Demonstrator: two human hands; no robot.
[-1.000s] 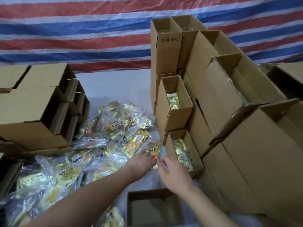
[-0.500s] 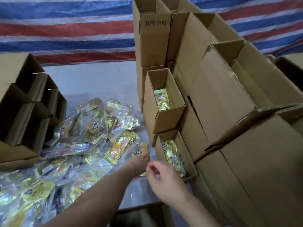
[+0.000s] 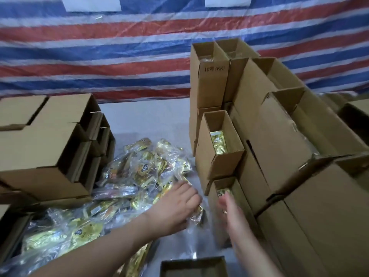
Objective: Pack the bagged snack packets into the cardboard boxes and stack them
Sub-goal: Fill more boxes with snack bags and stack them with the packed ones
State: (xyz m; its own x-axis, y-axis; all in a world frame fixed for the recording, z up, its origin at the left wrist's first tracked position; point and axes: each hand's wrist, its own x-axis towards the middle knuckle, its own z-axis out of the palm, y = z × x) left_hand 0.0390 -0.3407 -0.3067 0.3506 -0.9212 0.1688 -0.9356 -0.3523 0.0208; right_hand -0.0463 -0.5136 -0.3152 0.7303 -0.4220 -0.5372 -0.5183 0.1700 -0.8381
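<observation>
In the head view, a bagged snack packet [image 3: 196, 213] is gripped by the left hand [image 3: 175, 206] at the near edge of the heap of packets [image 3: 127, 176]; the right hand [image 3: 231, 210], blurred, is held with fingers extended against the low open box [image 3: 225, 188], its grasp not discernible. The heap is hemmed in by a stack of empty boxes [image 3: 46, 148] on the left and taller stacked cartons [image 3: 279, 156] on the right; an open box [image 3: 193, 266] is seen at the near edge, a striped tarpaulin [image 3: 119, 47] behind

A makeshift packing workshop: stacked cardboard boxes [image 3: 279, 146], heaped snack packets [image 3: 139, 172], striped tarpaulin [image 3: 119, 56] backdrop.
</observation>
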